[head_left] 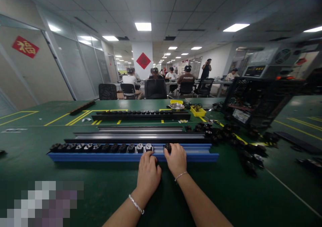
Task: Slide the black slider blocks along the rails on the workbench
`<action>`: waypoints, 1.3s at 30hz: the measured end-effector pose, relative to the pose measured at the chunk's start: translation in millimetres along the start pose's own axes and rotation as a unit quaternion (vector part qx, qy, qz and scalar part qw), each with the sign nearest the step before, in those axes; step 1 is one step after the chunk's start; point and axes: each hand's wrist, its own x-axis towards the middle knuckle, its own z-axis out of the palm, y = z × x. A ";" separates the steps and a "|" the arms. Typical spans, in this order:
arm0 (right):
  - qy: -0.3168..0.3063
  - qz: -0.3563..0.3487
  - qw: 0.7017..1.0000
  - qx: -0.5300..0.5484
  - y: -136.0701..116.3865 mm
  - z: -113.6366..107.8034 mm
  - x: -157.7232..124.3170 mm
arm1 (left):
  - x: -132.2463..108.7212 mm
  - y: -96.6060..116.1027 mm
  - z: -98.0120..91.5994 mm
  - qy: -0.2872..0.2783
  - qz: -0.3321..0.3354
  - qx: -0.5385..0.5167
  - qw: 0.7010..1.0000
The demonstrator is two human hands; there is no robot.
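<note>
A long blue rail (pixel 196 157) lies across the green table in front of me, with a row of several black socket modules (pixel 100 147) seated in its left half. My left hand (pixel 148 173) rests against the rail's front edge, fingers curled, just below the last module in the row. My right hand (pixel 176 159) is closed on one black socket module (pixel 167 147), pressing it into the rail's channel a little right of the row.
Grey metal rails (pixel 141 136) and another black strip of modules (pixel 143 115) lie behind the blue rail. A heap of loose black modules (pixel 238 143) spreads at the right, near a black crate (pixel 254 101), a yellow tray (pixel 198 111) and a metal bowl (pixel 176 106). Several people sit far back.
</note>
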 end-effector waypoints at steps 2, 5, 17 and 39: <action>0.001 -0.004 1.000 -0.006 1.8 -0.7 0.0 | 0.0 0.3 0.2 0.003 0.001 0.002 1.000; 0.008 -0.008 1.000 -0.013 4.2 -0.6 -0.1 | 0.1 0.6 0.2 0.011 0.003 0.004 1.000; 0.013 -0.005 1.000 -0.020 10.7 -0.1 0.4 | -0.9 -1.4 1.8 0.013 0.011 0.001 1.000; -0.002 0.010 1.000 -0.028 23.9 -8.8 2.6 | -1.0 -0.9 1.8 -0.002 0.002 0.011 1.000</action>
